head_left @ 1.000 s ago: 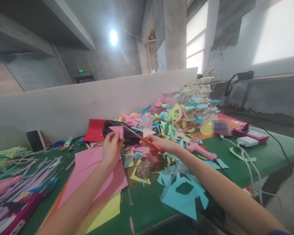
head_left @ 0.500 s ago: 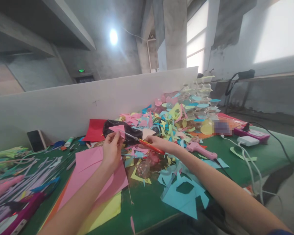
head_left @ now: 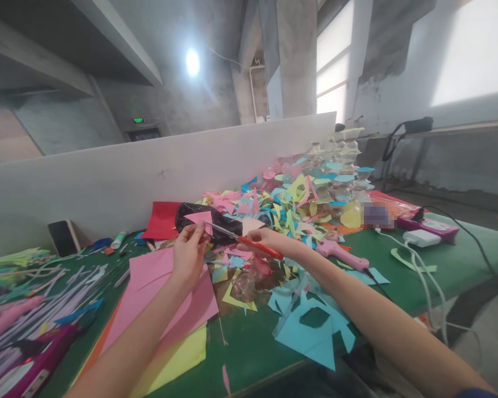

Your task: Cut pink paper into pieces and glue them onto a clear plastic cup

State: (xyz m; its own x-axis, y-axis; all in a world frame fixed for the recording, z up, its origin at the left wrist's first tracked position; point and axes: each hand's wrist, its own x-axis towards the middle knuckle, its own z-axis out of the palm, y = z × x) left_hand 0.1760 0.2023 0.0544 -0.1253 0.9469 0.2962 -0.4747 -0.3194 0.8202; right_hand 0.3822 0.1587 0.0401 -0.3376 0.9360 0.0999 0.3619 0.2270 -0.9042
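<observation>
Two hands meet above the green table (head_left: 473, 249) in the head view. The left hand (head_left: 188, 251) pinches a small pink paper piece (head_left: 202, 219) between thumb and fingertips, lifting it clear of the clutter so the blades can reach its edge. The right hand (head_left: 269, 239) is closed around the red handles of the scissors (head_left: 236, 236), whose tips touch the piece from the right. The piece is a flat, pale pink triangle with clean edges. Below lie a large pink sheet (head_left: 157, 293), blue offcuts (head_left: 311, 326) and a heap of coloured scraps (head_left: 290, 204); a pink glue gun (head_left: 340, 255) rests nearby.
</observation>
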